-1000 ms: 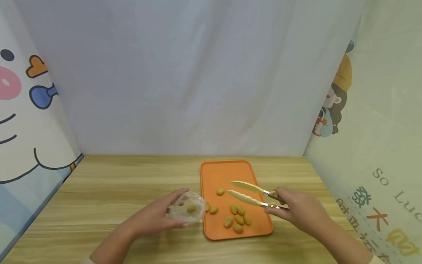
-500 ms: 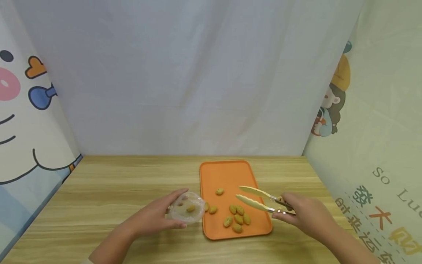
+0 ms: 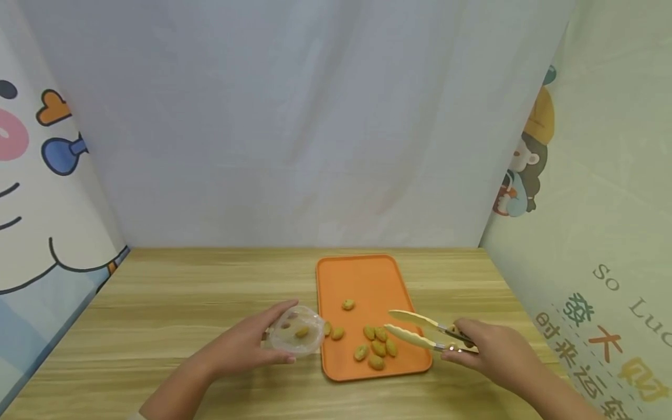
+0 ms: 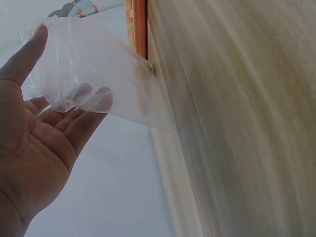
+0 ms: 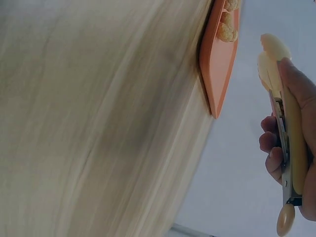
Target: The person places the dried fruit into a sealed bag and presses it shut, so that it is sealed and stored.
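Note:
My left hand (image 3: 249,344) holds a clear plastic bag (image 4: 94,59), thumb and fingers spread around its opening. The bag stands on the table just left of an orange tray (image 3: 357,277), and a golden-brown piece (image 3: 301,332) shows inside it. My right hand (image 3: 496,356) grips a pair of tongs (image 3: 412,337) with cream-coloured scalloped tips. Over the tray's right side the tong tips stand apart, with nothing between them. Several lumpy oval snack pieces (image 3: 378,348) lie in the near half of the tray; one more piece (image 3: 348,304) sits farther back.
Everything stands on a wood-grain table (image 3: 210,280). A plain pale curtain (image 3: 304,128) closes off the back. Printed cloths with cartoon figures hang at the left (image 3: 47,204) and right (image 3: 588,221).
My right hand has drawn the tongs right and toward me, away from the middle of the tray. My left hand and the bag stay put.

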Tool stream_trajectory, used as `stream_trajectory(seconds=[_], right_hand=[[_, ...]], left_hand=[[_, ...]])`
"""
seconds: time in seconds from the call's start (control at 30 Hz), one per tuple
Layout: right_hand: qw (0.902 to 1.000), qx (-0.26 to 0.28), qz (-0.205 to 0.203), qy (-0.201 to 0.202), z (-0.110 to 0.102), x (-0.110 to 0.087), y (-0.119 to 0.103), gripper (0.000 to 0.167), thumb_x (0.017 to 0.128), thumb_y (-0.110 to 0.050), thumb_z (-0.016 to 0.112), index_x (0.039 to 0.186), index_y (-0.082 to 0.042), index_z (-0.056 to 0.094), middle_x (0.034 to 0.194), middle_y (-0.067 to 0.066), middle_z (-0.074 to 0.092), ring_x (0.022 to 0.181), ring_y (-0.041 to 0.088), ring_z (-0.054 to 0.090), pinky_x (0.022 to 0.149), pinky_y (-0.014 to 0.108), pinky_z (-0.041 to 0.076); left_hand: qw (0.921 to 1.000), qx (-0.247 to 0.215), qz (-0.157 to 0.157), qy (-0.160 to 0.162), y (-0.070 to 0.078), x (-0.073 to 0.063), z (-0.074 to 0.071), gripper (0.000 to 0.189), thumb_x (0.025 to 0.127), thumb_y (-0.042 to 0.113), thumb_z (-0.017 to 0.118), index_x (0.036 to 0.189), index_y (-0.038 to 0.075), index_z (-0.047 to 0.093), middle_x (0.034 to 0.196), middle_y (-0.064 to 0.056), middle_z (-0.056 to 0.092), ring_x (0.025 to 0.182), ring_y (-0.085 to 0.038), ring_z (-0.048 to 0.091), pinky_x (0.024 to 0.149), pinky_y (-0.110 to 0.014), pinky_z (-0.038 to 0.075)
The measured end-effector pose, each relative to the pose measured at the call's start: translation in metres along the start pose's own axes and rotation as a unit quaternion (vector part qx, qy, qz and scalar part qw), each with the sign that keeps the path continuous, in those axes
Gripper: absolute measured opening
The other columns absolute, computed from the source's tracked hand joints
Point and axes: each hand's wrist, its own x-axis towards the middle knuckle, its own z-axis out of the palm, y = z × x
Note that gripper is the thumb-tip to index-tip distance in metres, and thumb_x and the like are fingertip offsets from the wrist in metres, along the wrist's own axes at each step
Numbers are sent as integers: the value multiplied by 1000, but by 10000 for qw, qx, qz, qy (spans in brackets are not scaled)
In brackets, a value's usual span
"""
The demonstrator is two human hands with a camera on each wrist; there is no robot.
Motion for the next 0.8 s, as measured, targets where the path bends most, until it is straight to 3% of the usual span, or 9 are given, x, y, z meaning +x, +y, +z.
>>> stream_trajectory(seconds=[0.57,0.8], right_hand=[[9979,177,-621,-19,9,-10,13,37,79,-54,74,84,-25,52,66,-24,42,52,-7,32,45,16,31],[9974,98,-643,-323,9,-12,15,38,80,-58,71,84,-26,51,66,-24,43,52,-6,31,44,16,29]], left_hand=[[9999,-54,106,43,-2,-1,1,88,78,56,76,149,51,25,143,2,48,122,-21,53,93,-43,51],[9999,8,137,44,-2,-1,0,88,78,57,76,149,50,25,143,1,49,120,-21,54,92,-43,50]])
